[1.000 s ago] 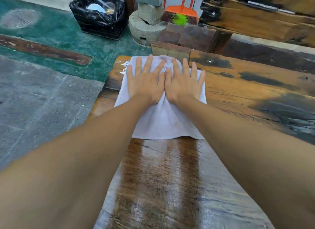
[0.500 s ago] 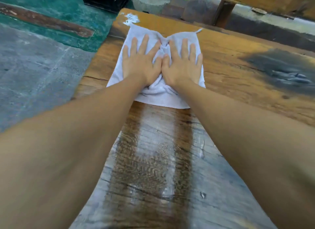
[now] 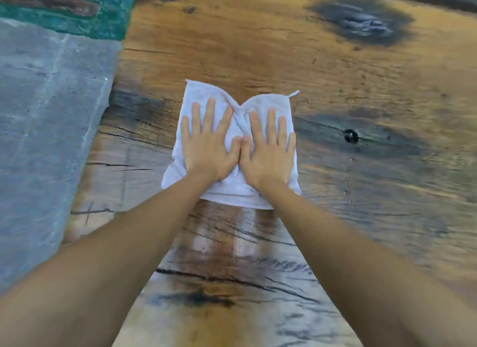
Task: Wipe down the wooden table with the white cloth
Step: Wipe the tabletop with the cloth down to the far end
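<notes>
The white cloth (image 3: pixel 200 95) lies spread on the wooden table (image 3: pixel 258 36), bunched into a crease along its middle. My left hand (image 3: pixel 207 150) presses flat on its left half with the fingers spread. My right hand (image 3: pixel 269 153) presses flat on the right half, and the two thumbs touch over the crease. Neither hand grips the fabric. A darker wet streak (image 3: pixel 219 246) runs on the wood from the cloth's near edge toward me, between my forearms.
The table's left edge runs diagonally, with grey stone floor (image 3: pixel 46 114) and a green patch (image 3: pixel 77 18) beyond it. A dark bolt hole (image 3: pixel 351 135) sits right of the cloth. A charred blotch (image 3: pixel 361 23) marks the far right wood.
Both hands have slid the cloth from the table's far end back toward me. The view has tilted down, so the bin and bricks have left the frame.
</notes>
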A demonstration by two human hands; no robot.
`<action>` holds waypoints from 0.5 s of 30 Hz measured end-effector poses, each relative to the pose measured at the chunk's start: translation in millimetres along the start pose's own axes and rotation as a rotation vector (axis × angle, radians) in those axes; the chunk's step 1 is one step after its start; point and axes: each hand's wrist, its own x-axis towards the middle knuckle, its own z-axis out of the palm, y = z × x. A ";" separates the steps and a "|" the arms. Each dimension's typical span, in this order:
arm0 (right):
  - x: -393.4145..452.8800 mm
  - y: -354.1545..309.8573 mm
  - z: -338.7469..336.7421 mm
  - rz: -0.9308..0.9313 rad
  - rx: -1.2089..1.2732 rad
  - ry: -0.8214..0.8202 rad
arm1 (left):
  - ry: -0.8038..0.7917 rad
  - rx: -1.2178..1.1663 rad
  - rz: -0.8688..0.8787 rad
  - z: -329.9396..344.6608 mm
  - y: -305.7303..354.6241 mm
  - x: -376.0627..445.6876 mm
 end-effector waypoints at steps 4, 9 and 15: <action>-73.0 14.8 -0.3 0.058 0.018 -0.005 | -0.004 -0.011 0.038 11.2 4.5 -66.3; -178.7 22.3 -2.4 0.151 0.002 0.011 | -0.026 -0.004 0.089 22.2 4.5 -151.8; -293.4 27.7 -4.8 0.347 0.000 0.033 | -0.040 -0.006 0.118 32.1 14.2 -253.8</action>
